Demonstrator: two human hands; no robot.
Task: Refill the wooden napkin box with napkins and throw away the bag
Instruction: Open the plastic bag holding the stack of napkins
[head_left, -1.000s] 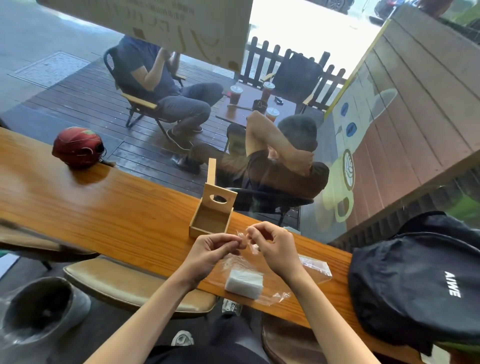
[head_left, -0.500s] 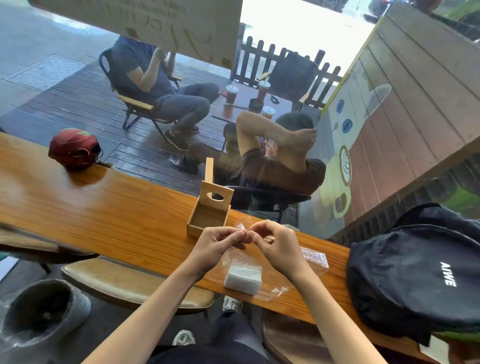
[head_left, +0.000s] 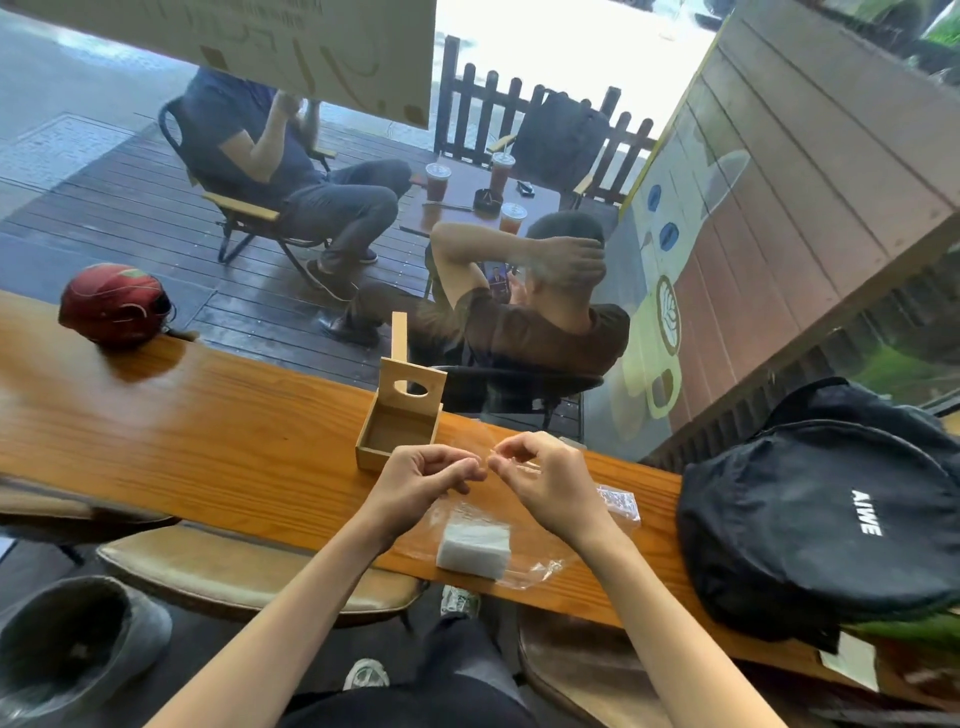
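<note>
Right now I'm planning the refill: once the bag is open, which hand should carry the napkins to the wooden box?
Probably the left hand: it is nearer the wooden box. The right hand can keep pinching the bag around the napkins.

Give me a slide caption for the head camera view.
Both hands pinch the clear napkin bag beside the open wooden box.

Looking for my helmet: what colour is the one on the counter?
Red, with faint lighter stripes; the helmet shows in the head view.
</note>
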